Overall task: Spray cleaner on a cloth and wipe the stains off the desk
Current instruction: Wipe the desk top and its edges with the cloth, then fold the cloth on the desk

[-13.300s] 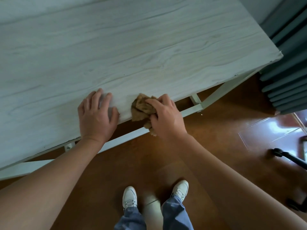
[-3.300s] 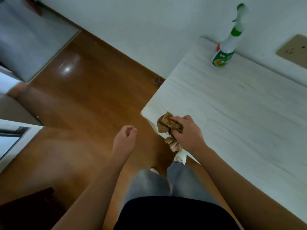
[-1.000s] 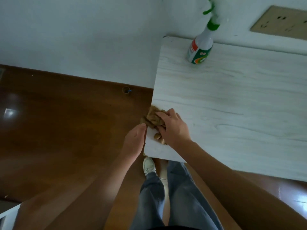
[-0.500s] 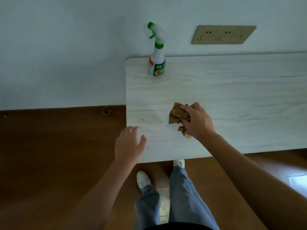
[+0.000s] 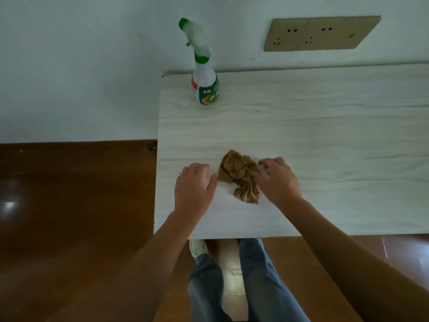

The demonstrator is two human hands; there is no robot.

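A crumpled brown cloth point(image 5: 240, 175) lies on the pale wood-grain desk point(image 5: 325, 135), near its front left corner. My right hand point(image 5: 277, 180) sits against the cloth's right edge, fingers loosely bent with their tips on the desk and the thumb touching the cloth. My left hand point(image 5: 193, 185) rests palm down on the desk just left of the cloth, its thumb almost at the cloth's edge. The spray bottle point(image 5: 204, 82), white with a green trigger and label, stands upright at the desk's far left corner against the wall.
The desk's left edge point(image 5: 157, 182) and front edge drop to a dark wooden floor point(image 5: 69, 217). A beige socket panel point(image 5: 320, 33) is on the wall behind the desk. My legs and a white shoe point(image 5: 197, 248) show under the front edge.
My right hand has slid off the cloth to its right side, leaving most of the cloth uncovered. My left hand has moved from the desk's corner onto the top beside the cloth.
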